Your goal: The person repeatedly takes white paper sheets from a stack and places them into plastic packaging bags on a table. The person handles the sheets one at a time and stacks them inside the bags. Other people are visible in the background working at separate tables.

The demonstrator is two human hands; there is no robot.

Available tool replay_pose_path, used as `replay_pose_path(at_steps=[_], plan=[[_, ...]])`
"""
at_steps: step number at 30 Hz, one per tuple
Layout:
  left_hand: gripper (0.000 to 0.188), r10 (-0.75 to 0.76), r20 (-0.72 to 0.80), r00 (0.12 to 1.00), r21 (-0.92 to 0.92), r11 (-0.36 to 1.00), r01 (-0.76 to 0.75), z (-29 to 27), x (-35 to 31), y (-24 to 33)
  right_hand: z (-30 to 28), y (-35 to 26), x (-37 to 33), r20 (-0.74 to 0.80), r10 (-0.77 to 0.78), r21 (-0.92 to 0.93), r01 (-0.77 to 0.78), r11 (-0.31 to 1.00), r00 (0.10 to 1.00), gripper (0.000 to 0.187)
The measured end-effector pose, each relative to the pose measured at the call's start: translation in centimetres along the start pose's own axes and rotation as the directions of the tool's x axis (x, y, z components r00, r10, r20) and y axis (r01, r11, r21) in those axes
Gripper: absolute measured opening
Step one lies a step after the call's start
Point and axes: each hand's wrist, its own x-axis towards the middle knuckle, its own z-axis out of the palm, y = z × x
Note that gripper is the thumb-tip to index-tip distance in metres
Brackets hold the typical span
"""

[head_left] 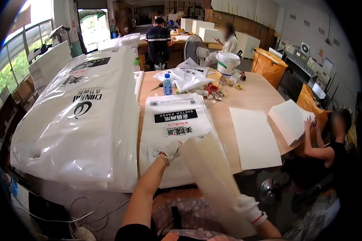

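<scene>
- Far left of the small printed bag pile, a tall stack of large clear plastic bags with black printing [76, 116] fills that side of the pale wooden desk [257, 96]; they lie flat, apparently with nothing in them.
- The pile of smaller white-and-clear printed plastic bags [175, 120] lies in front of the person, its near edge at the desk's front.
- The left hand [171, 150], in a white glove, rests on the near end of that pile, fingers bent down onto the top bag at the upper end of the sheet.
- Right of that hand, a long cream sheet or sheaf of paper [213, 176], blurred with motion, slants from the pile's near edge down toward the person's lap.
- The right hand [247, 207], gloved too, has its fingers clamped on the sheet's lower end.
- Judged from this, the paper is being fed into the top bag; the next move calls for holding the bag mouth open and sliding the sheet in squarely.
- Beyond the pile: a small clear bottle with a blue label [167, 85], then a white plastic bucket [227, 63]; its contents are hidden.
- Right of the pile, flat white paper sheets [254, 136] lie on the desk, and a co-worker's hand [309, 123] handles another stack.
</scene>
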Motion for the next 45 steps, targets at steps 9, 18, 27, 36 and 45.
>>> replay_pose_path(at_steps=[9,18,27,36,45], plan=[[0.045,0.124,0.509,0.852,0.275,0.914,-0.297,18.4,-10.1,13.5,-0.7,-0.7,11.5,0.177,0.287,-0.138,-0.265,0.954,0.941,0.051],[0.046,0.593,0.428,0.681,0.796,0.110,-0.596,15.4,-9.9,-1.3,7.9,9.6,18.3,-0.628,0.398,-0.014,-0.521,0.853,0.669,0.029],[0.038,0.656,-0.306,0.690,0.896,0.443,-0.024,-1.3,-9.4,-4.0,3.7,9.9,18.0,-0.181,0.568,-0.075,-0.587,0.806,0.803,0.024],[0.038,-0.088,-0.218,0.972,-0.236,0.971,0.035,9.6,-33.8,-6.2,6.2,2.8,-6.5,-0.031,0.243,0.218,-0.231,0.948,0.969,0.023],[0.021,0.376,-0.540,0.753,0.732,0.652,0.200,10.7,-34.5,-3.8,10.7,5.5,-9.9,-0.275,0.175,0.201,-0.122,0.972,0.945,0.025]])
